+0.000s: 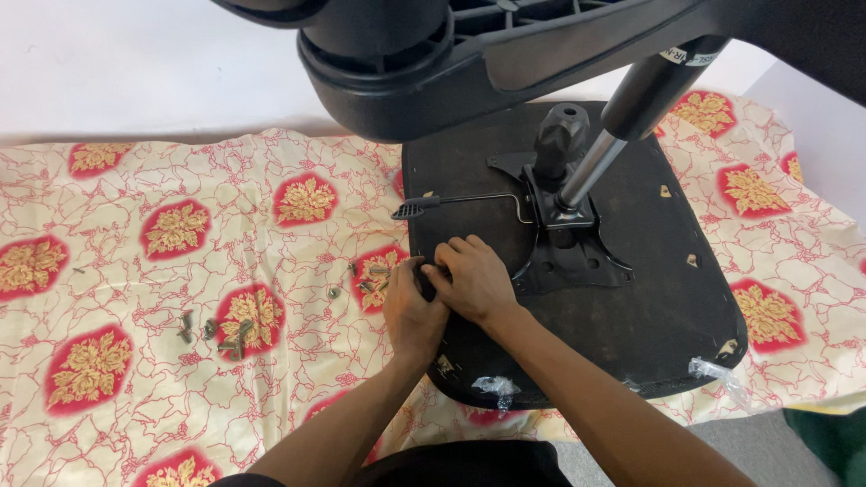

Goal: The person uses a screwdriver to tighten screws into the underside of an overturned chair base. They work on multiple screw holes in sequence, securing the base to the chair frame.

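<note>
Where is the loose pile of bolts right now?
In the head view, the bolts lie on the flowered cloth, left of the left hand and the upturned black seat base.

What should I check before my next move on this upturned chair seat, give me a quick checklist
1. Seat base lies flat, underside up, on the patterned cloth: ok.
2. Left hand and right hand meet at the seat's left edge: ok.
3. What the fingers pinch there: cannot tell, it is hidden.
4. Loose bolts within sight on the cloth, left of the hands: ok.
5. Metal mounting plate sits on the seat with the gas cylinder rising from it: ok; how tightly it is fixed, cannot tell.
6. Lever handle clear of both hands: ok.
</note>
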